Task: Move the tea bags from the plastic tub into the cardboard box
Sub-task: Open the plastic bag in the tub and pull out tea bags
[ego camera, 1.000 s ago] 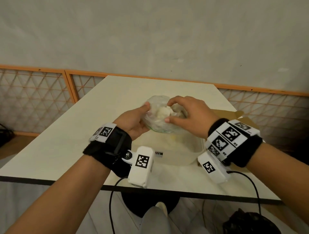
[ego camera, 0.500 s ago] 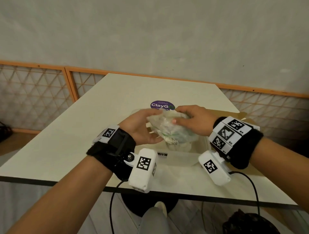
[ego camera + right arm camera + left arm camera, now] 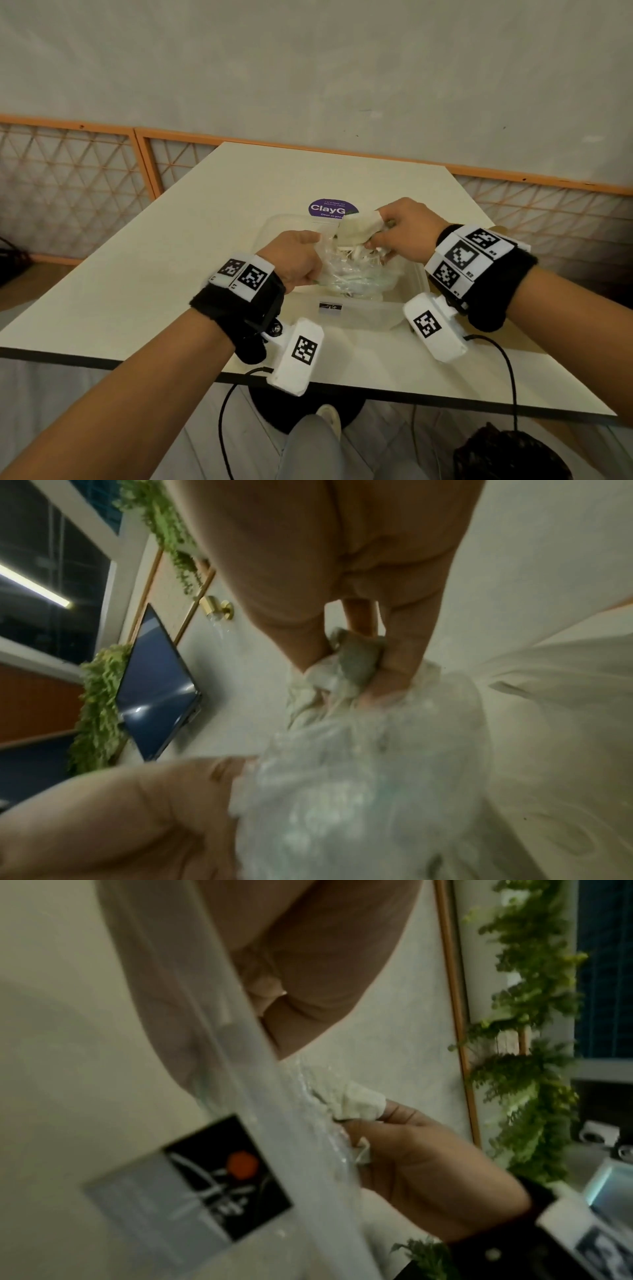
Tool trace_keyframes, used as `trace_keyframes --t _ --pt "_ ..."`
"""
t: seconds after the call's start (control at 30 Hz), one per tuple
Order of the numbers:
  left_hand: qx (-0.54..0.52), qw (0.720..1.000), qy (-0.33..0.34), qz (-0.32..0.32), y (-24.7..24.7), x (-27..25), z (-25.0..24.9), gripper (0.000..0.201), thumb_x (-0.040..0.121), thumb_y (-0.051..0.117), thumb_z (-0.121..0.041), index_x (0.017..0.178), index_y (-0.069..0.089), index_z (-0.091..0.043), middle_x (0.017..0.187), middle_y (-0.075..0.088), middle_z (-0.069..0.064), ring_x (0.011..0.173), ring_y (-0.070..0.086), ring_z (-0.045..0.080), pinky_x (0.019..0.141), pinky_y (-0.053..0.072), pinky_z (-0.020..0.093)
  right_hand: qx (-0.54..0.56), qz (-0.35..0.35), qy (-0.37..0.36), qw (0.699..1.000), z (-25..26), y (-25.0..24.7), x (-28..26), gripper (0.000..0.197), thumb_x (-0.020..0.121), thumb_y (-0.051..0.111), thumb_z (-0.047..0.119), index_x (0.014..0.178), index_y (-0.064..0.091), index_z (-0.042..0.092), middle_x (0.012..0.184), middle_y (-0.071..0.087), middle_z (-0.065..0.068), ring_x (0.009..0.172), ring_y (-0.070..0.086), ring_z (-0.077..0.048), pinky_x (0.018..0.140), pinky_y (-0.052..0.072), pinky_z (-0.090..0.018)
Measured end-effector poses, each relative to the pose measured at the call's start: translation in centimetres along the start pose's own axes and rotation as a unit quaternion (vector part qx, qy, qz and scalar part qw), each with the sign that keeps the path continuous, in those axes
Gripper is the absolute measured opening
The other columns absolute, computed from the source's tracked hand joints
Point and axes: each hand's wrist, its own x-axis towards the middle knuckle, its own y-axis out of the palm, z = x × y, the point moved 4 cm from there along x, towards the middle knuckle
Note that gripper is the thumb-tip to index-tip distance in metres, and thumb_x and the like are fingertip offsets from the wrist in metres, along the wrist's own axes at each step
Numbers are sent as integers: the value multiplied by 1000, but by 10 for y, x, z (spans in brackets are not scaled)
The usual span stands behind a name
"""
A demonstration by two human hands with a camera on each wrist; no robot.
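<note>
A clear plastic tub (image 3: 356, 315) stands on the table in front of me. In it lies a crumpled clear plastic bag (image 3: 356, 277) full of tea bags. My left hand (image 3: 317, 260) grips the bag's left edge. My right hand (image 3: 375, 233) pinches a small bunch of pale tea bags (image 3: 359, 228) just above the bag's mouth. The right wrist view shows those tea bags (image 3: 356, 658) between thumb and fingers, over the bag (image 3: 359, 791). Only a tan sliver of the cardboard box (image 3: 495, 229) shows behind my right wrist.
A round purple sticker (image 3: 330, 208) lies on the cream table (image 3: 154, 274) just beyond the tub. The tub carries a small dark label (image 3: 330, 306) on its near wall. An orange-framed lattice fence (image 3: 68, 192) runs behind the table. Cables hang off the near edge.
The bag came down from above the tub into it. My right hand has drawn a bunch of tea bags up and to the right out of the bag's mouth.
</note>
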Motion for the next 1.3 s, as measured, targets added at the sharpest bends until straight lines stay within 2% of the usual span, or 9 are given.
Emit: trace_keyframes --t 0.13,0.23,0.3,0.43,0.53,0.73,0.93,1.13,1.3 --pt "130 992 10 0 1 -3 -4 65 75 50 15 129 55 -20 95 65 10 79 61 23 92 53 40 134 -49 17 990 -5 -13 -1 17 79 57 -13 78 69 -2 71 67 -10 71 67 -27 67 60 -36" --pt "242 970 10 -1 -3 -7 -11 71 78 58 4 140 44 -28 126 49 4 99 58 22 83 54 35 177 -66 13 982 -6 -22 -3 27 78 56 -15 67 68 7 57 67 1 58 65 -12 56 58 -23" --pt "251 968 12 -14 -7 -7 -14 75 77 62 -1 141 40 -35 147 31 4 119 50 26 97 47 39 198 -76 7 977 -5 -32 -4 28 78 57 -14 67 68 9 57 68 3 57 65 -7 54 55 -19" --pt "144 979 112 -86 -10 -12 -33 55 83 59 -3 131 51 -29 141 38 7 109 53 24 98 47 39 240 -95 -18 966 -3 -44 -5 33 79 60 -12 64 70 15 67 69 -3 68 65 -16 58 57 -22" --pt "35 973 190 -128 -3 -27 -57 33 90 61 -30 122 55 -28 133 46 4 112 53 19 89 51 36 279 -87 -16 956 0 -40 -6 27 80 59 -12 68 68 11 73 66 -7 69 65 -15 59 57 -22" --pt "-146 985 62 65 31 -32 -62 46 84 50 -67 90 67 -26 84 64 0 85 64 22 90 54 42 223 -40 -50 973 29 -17 3 17 81 57 -9 78 67 5 75 68 -9 66 67 -14 61 57 -26" --pt "-288 953 30 88 24 -16 -44 17 95 54 -33 103 58 -19 80 63 4 66 63 13 54 47 17 58 40 -54 996 56 5 17 34 79 62 -2 105 51 18 104 61 -14 74 69 -30 66 59 -38" --pt "-294 953 6 72 8 0 -27 13 95 56 -26 103 57 -16 94 60 8 99 53 19 43 44 14 37 160 -48 985 63 19 23 49 79 69 -1 122 48 9 112 60 -16 66 65 -13 53 54 -19" --pt "-333 940 -23 70 8 -1 -27 10 96 54 -19 95 59 -10 83 63 9 74 58 16 41 45 13 -75 156 -46 984 62 8 35 45 77 73 16 117 54 17 102 68 -6 87 69 -25 82 57 -41"
